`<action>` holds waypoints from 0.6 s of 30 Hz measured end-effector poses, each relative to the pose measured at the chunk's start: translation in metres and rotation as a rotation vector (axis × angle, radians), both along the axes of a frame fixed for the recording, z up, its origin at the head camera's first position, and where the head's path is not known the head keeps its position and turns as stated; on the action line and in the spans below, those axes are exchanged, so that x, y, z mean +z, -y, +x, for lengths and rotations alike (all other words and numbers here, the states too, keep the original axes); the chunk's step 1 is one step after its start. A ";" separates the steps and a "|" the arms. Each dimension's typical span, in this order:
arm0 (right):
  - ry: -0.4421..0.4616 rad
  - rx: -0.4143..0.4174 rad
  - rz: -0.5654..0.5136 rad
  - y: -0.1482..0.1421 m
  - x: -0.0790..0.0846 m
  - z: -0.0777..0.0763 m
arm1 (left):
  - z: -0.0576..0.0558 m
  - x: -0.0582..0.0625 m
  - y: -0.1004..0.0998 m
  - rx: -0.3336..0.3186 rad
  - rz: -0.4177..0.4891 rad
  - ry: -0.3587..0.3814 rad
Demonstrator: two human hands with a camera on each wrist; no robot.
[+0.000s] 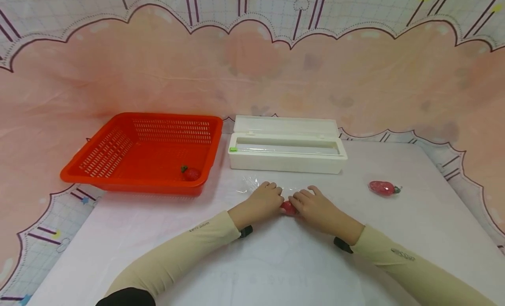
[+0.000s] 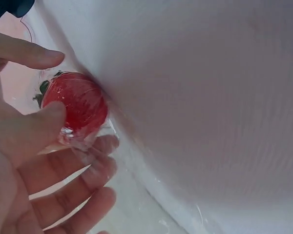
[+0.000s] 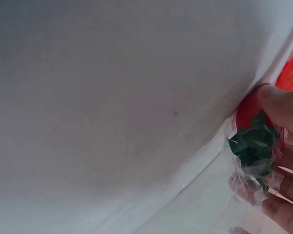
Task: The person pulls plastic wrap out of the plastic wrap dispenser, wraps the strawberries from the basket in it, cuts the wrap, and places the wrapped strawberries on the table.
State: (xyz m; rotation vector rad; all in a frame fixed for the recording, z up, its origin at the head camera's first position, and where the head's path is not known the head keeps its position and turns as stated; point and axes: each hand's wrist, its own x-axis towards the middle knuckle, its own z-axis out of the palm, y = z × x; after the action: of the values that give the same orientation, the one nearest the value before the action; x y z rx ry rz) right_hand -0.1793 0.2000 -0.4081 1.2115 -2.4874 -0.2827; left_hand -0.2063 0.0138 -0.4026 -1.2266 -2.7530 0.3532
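Both hands [image 1: 263,200] [image 1: 318,210] pinch a wrapped red fruit [image 2: 81,101] near the white box's front edge [image 1: 286,163], apart from the basket rim [image 1: 138,183].

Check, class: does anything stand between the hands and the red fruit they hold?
Clear film, wrapped around the red fruit, lies between it and the left hand and right hand; nothing else visible intervenes.

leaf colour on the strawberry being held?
Dark green leaves on the strawberry; clearest in the right wrist view.
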 end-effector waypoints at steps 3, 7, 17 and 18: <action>0.067 -0.046 0.028 0.002 0.000 -0.003 | 0.000 0.001 0.000 0.020 0.017 -0.034; 0.134 -0.098 0.060 0.003 0.000 -0.005 | 0.002 0.002 -0.001 0.034 0.041 -0.079; 0.180 -0.149 0.063 0.005 -0.001 -0.006 | 0.006 -0.001 -0.005 0.025 0.017 -0.037; 0.157 -0.143 0.058 0.005 -0.001 -0.007 | 0.005 -0.002 -0.005 0.023 0.018 -0.035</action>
State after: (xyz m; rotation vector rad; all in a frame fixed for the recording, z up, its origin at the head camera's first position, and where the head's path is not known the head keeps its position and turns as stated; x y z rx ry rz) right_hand -0.1861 0.1948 -0.4095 1.1188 -2.7249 -0.3090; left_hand -0.2012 0.0189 -0.4047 -1.1745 -2.7360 0.3475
